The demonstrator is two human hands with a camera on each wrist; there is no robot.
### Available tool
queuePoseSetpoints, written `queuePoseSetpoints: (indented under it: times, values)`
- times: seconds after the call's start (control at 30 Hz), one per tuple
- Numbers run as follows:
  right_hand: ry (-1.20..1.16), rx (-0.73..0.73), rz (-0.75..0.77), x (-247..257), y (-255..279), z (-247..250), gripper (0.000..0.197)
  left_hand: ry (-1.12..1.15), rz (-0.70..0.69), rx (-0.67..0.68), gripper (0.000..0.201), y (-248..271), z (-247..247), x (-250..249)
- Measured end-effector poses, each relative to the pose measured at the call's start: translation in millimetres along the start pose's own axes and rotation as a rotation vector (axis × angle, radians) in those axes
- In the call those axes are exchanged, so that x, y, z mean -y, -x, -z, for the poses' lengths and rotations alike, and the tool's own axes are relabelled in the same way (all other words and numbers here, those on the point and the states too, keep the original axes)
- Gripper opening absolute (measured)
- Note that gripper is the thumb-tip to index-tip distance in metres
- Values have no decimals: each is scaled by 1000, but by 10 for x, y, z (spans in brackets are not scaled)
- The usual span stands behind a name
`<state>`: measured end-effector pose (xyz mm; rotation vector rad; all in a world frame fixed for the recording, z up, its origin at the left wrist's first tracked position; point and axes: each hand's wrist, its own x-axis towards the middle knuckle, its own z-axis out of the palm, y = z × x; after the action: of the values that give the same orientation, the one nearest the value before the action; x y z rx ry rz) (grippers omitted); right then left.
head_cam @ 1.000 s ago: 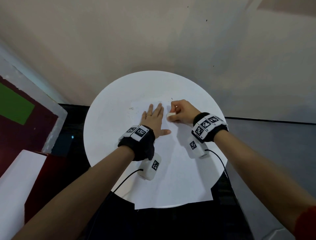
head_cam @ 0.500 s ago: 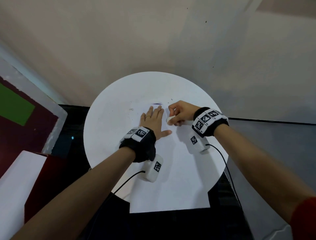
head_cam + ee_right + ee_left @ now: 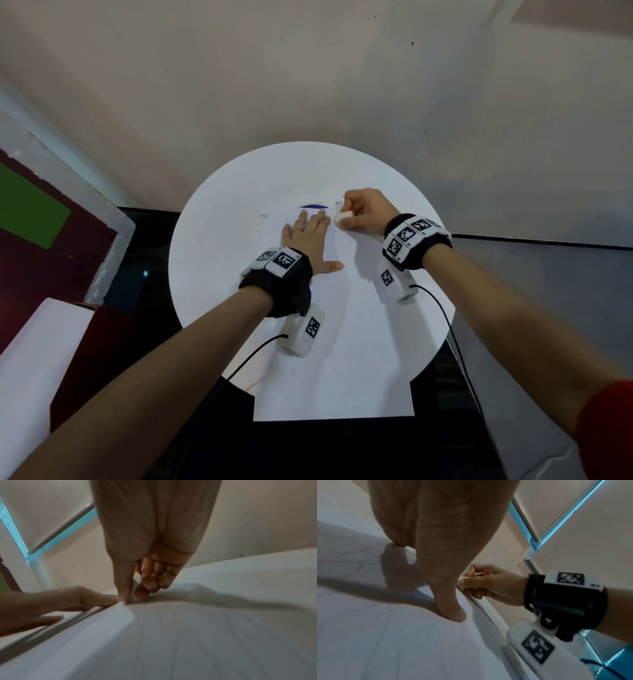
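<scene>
White eraser [image 3: 343, 217], pinched in grip of right hand [image 3: 364, 214], sits just right of blue mark [image 3: 313, 206]; flat left hand [image 3: 308, 243] pins paper [image 3: 342, 359].

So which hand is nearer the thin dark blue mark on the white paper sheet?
Left. The left hand lies flat on the white paper sheet, fingertips just short of the thin dark blue mark; the right hand, pinching a small white eraser, sits to its right.

No words, numbers or brand names legible, only black-and-white square code markers [image 3: 285, 259] on the left wristband [image 3: 274, 291] and right wristband [image 3: 432, 245], one more on each white camera housing [image 3: 301, 334], tiny print [image 3: 594, 585] beside a marker in the left wrist view too blurred to read
</scene>
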<state>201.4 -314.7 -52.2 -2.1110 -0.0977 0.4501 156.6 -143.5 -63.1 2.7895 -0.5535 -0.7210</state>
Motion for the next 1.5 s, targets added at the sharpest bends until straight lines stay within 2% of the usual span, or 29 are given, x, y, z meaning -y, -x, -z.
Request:
queuePoseSetpoints:
  times: [0.07, 0.17, 0.2, 0.3, 0.33, 0.43, 0.47, 0.57, 0.6, 0.7, 0.73, 0.83, 0.87, 0.97, 1.0, 1.13, 1.23, 1.27, 1.37, 1.4, 1.47, 1.5]
  values:
    - [-4, -73, 5, -45, 23, -43, 30, 2, -6, 5, 97, -7, -7, 4]
    - [-28, 108, -29, -33, 83, -20, 33, 17, -6, -4, 97, 0, -12, 2]
    - [-18, 97, -26, -29, 55, -8, 33, 16, -5, -5, 97, 3, -14, 1]
    - [23, -88, 17, -22, 9, -40, 31, 6, -11, 0, 97, 8, -19, 2]
    - [18, -85, 7, -29, 22, -48, 31, 6, -12, -1, 97, 9, -17, 6]
    - [-24, 120, -55, -9, 122, 5, 33, 17, -6, 1, 97, 4, -13, 10]
    - [-18, 118, -61, -15, 112, 31, 32, 16, -5, 4, 97, 3, -9, 5]
    - [56, -97, -4, -72, 35, 35, 29, 17, -4, 8, 96, 6, 1, 4]
    - [52, -115, -15, -94, 40, 24, 30, 21, -7, 9, 96, 4, -1, 7]
    - [-14, 81, -37, -69, 100, 16, 34, 22, -7, 0, 97, 4, -12, 7]
    - [-17, 87, -33, -52, 88, 18, 33, 21, -5, -2, 97, 2, -12, 5]
    - [29, -96, 23, -47, 11, -32, 29, 13, -8, -11, 98, 4, -23, 9]
    - [35, -103, 18, -61, 18, -50, 30, 18, -9, -15, 98, 8, -27, 11]
    - [-10, 105, -8, -58, 72, -39, 35, 7, -3, -21, 98, 3, -44, 15]
    - [-14, 120, -11, -39, 53, -32, 34, -1, -1, -20, 98, -1, -38, 14]
    - [9, -69, 30, 8, -4, -121, 33, -15, -6, -5, 98, 1, -28, 6]
    - [-14, 38, -3, -56, 159, -121, 34, -5, -12, -4, 98, 29, -19, 18]
    - [-39, 10, -15, -94, 216, -93, 32, -5, -15, 4, 98, 33, -4, 20]
    - [-269, -368, -50, -258, 322, -86, 24, -47, -7, 35, 92, 39, -10, -14]
    - [-343, -447, -67, -305, 341, -104, 23, -75, 3, 17, 87, 45, -45, -58]
    - [-430, -516, -113, -397, 365, -142, 24, -161, -40, -56, 75, 66, -157, -202]
    - [-424, -535, -133, -437, 369, -150, 23, -191, -108, -84, 70, 74, -220, -283]
